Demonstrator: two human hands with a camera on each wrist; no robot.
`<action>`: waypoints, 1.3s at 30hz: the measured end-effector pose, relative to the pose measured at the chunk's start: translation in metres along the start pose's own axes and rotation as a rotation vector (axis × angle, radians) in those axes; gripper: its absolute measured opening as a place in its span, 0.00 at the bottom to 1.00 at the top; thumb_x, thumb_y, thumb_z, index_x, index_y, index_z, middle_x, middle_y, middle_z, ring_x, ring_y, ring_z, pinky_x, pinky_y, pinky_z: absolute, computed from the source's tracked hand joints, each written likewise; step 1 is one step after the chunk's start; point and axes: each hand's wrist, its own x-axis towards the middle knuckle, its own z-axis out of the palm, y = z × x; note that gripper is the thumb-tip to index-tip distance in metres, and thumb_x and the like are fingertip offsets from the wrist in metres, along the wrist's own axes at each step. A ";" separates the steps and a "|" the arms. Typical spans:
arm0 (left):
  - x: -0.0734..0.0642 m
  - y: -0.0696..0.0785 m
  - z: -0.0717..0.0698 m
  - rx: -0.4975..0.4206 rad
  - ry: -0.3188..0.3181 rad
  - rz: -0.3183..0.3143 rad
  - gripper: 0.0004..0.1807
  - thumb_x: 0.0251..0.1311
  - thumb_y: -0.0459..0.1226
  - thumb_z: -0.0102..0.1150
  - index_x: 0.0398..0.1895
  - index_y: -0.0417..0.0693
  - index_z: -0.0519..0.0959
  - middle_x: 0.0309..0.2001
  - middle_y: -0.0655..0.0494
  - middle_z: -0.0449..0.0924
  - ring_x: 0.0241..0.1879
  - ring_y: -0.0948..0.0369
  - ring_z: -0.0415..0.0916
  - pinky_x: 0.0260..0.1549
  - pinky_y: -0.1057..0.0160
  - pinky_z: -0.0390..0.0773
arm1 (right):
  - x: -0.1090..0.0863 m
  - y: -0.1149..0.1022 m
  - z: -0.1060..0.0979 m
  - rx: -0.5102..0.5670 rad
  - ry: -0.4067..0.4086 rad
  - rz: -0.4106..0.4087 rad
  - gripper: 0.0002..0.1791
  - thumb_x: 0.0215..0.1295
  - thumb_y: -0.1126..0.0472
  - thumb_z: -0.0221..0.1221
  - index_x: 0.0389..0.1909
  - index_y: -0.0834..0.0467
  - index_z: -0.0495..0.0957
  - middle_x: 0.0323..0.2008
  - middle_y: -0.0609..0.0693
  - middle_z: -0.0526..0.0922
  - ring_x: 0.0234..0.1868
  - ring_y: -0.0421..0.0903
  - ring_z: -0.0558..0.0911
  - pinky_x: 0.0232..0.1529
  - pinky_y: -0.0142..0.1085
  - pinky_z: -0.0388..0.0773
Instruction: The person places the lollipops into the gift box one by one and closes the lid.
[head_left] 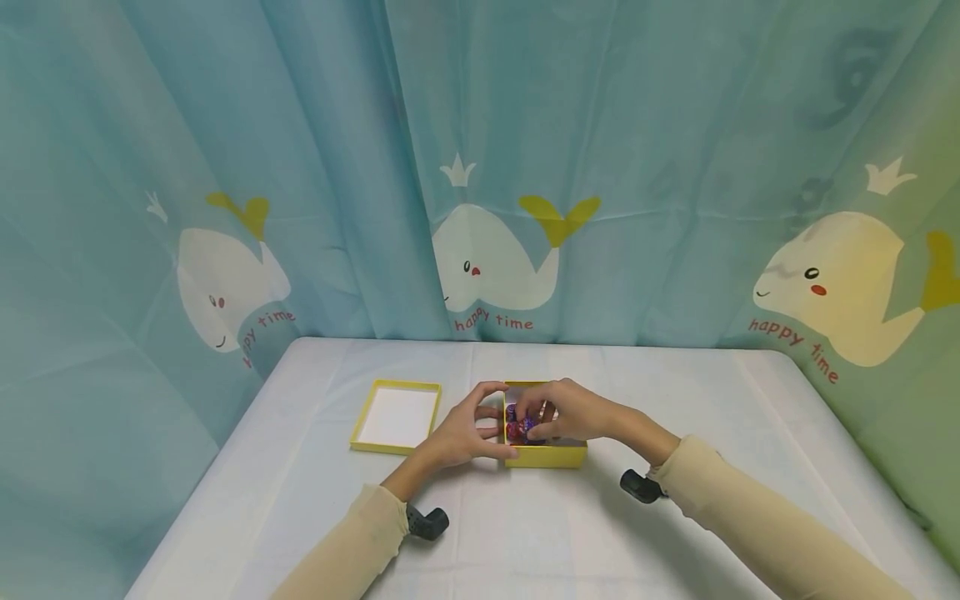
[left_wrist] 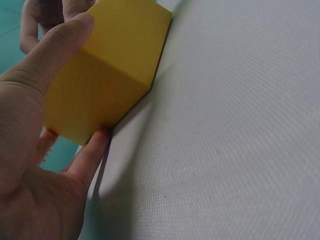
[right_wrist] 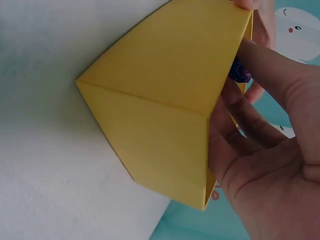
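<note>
An open yellow cardboard box (head_left: 547, 457) stands on the table, with several shiny wrapped candy balls (head_left: 513, 429) in red and purple-blue inside. My left hand (head_left: 459, 432) holds the box at its left end, the thumb at the near corner and the fingers along the left wall. In the left wrist view that thumb lies against the yellow box (left_wrist: 115, 65). My right hand (head_left: 573, 410) reaches in over the rim, thumb and fingers bent about a purple-blue wrapped candy (right_wrist: 240, 71). The box wall and fingers partly hide it.
To the left of the box lies a shallow yellow-edged lid (head_left: 397, 417), its white inside facing up. A white cloth covers the table (head_left: 300, 500). Behind it hangs a blue-green curtain (head_left: 360, 208) printed with whales. Each wrist carries a black camera mount (head_left: 429, 524).
</note>
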 end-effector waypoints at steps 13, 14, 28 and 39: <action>-0.001 0.005 -0.001 -0.012 -0.017 0.011 0.52 0.51 0.33 0.80 0.77 0.52 0.58 0.77 0.49 0.55 0.66 0.48 0.72 0.59 0.59 0.80 | 0.003 -0.002 0.009 -0.016 -0.015 -0.026 0.09 0.61 0.69 0.71 0.40 0.56 0.84 0.36 0.44 0.82 0.38 0.47 0.80 0.39 0.34 0.85; -0.001 0.005 -0.001 -0.015 -0.016 0.009 0.52 0.51 0.33 0.80 0.77 0.52 0.58 0.77 0.49 0.55 0.66 0.48 0.72 0.59 0.59 0.80 | 0.004 -0.002 0.009 -0.023 -0.016 -0.030 0.10 0.61 0.69 0.71 0.40 0.56 0.84 0.36 0.44 0.82 0.38 0.48 0.80 0.38 0.34 0.85; 0.000 0.003 -0.001 -0.024 -0.015 0.009 0.52 0.51 0.32 0.80 0.77 0.53 0.59 0.77 0.50 0.56 0.65 0.48 0.72 0.60 0.58 0.80 | 0.005 -0.005 0.011 -0.130 -0.017 -0.049 0.11 0.59 0.71 0.72 0.37 0.54 0.85 0.33 0.45 0.79 0.35 0.44 0.78 0.34 0.28 0.81; -0.001 0.003 0.000 -0.018 -0.014 0.005 0.52 0.51 0.32 0.80 0.77 0.52 0.59 0.77 0.49 0.56 0.66 0.47 0.72 0.60 0.57 0.80 | 0.002 -0.001 0.013 -0.143 -0.028 -0.049 0.11 0.59 0.72 0.72 0.38 0.55 0.86 0.33 0.48 0.79 0.35 0.44 0.78 0.34 0.29 0.81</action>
